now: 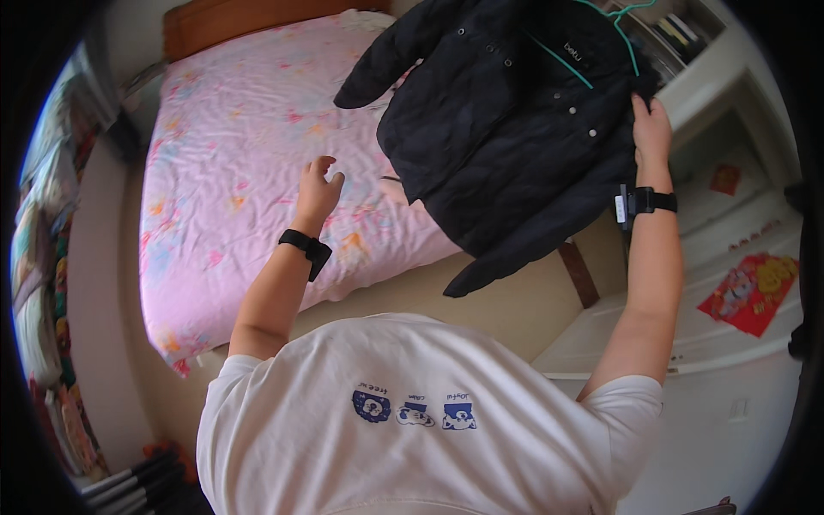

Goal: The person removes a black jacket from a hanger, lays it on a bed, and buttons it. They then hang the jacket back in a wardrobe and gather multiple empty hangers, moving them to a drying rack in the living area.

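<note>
A black jacket with snap buttons hangs spread out in front of me, its front facing up. A teal clothes hanger sits inside its neck, with the hook showing at the top edge. My right hand is closed on the jacket's right edge, near the shoulder. One sleeve reaches left over the bed, while the other dangles toward me. Off to the left, my left hand hovers above the bed, thumb and fingers apart, holding nothing.
The bed with a pink floral sheet and wooden headboard lies ahead and left. On the right stands a white door bearing a red decoration. Shelves with books are at the far right; folded fabrics line the left.
</note>
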The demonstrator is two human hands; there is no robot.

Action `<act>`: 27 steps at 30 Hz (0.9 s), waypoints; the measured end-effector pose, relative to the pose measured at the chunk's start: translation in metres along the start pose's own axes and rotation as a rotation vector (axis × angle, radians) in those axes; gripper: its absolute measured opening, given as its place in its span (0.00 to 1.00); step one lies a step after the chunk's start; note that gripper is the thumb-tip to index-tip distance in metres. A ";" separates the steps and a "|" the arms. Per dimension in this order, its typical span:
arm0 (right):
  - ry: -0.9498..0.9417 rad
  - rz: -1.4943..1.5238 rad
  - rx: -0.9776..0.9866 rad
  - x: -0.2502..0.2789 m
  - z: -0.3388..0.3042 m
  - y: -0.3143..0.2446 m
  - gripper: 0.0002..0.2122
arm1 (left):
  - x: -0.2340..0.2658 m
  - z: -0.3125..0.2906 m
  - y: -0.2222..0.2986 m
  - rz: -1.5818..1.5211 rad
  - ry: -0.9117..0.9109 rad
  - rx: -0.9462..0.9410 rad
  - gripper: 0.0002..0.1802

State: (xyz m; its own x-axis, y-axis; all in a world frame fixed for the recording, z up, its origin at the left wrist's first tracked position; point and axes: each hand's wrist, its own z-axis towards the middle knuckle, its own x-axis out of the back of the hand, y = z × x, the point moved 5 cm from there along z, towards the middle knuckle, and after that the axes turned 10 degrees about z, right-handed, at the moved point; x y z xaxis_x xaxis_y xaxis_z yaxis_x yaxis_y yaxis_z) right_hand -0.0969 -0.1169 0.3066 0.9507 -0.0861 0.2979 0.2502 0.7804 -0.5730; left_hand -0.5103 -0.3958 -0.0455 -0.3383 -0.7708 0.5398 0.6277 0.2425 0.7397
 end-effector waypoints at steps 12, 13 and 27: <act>0.018 0.231 -0.517 0.166 -0.172 0.122 0.07 | -0.269 -0.090 0.208 -0.256 -0.529 -0.378 0.14; 0.030 0.335 -0.477 0.166 -0.191 0.125 0.07 | -0.282 -0.101 0.223 -0.257 -0.574 -0.405 0.15; 0.556 0.462 -0.568 0.275 -0.260 0.186 0.09 | -0.429 -0.161 0.344 -0.253 -0.939 -0.638 0.23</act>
State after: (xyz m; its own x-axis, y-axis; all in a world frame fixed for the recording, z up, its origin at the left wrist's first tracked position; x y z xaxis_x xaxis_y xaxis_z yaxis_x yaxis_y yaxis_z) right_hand 0.2586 -0.1569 0.0834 0.8930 -0.2415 -0.3797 -0.2640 0.4022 -0.8767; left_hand -0.0366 -0.0771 -0.0876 -0.7236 0.0495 0.6884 0.6164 -0.4026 0.6768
